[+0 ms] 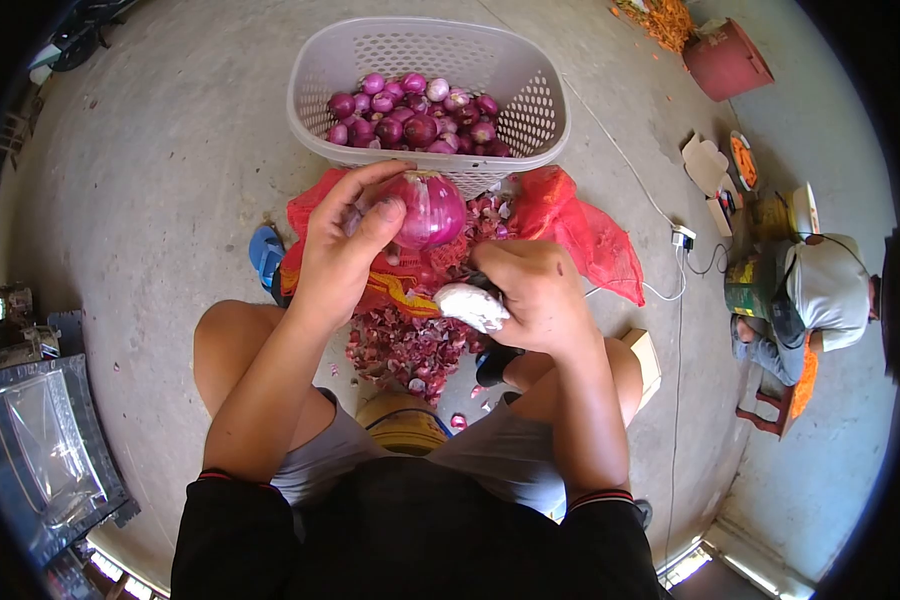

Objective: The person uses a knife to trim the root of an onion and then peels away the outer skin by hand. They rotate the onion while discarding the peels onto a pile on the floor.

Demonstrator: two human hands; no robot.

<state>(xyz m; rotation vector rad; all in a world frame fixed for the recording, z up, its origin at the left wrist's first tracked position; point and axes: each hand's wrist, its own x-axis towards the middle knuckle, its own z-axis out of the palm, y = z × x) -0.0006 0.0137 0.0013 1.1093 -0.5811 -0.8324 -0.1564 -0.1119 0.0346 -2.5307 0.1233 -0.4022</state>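
Observation:
My left hand [345, 235] is closed around a large red onion [430, 210], fingers behind it and thumb at its near side. The onion's skin is shiny purple with pale streaks at the top. To the right and a little nearer, my right hand [535, 290] is curled shut on a white wrapped handle [473, 307]; whatever it belongs to is hidden by the fingers. Below both hands, a heap of onion skins [410, 350] lies on the floor between my legs. Beyond them, a grey plastic basket [305, 90] holds several red onions [420, 128].
Red mesh sacks [605, 250] spread beneath the hands. A blue sandal [265, 252] lies at left. A white cable runs to a power strip [683, 237]. Another person [830, 285] sits by the right wall, near a red bucket [728, 60] and orange peelings [660, 22].

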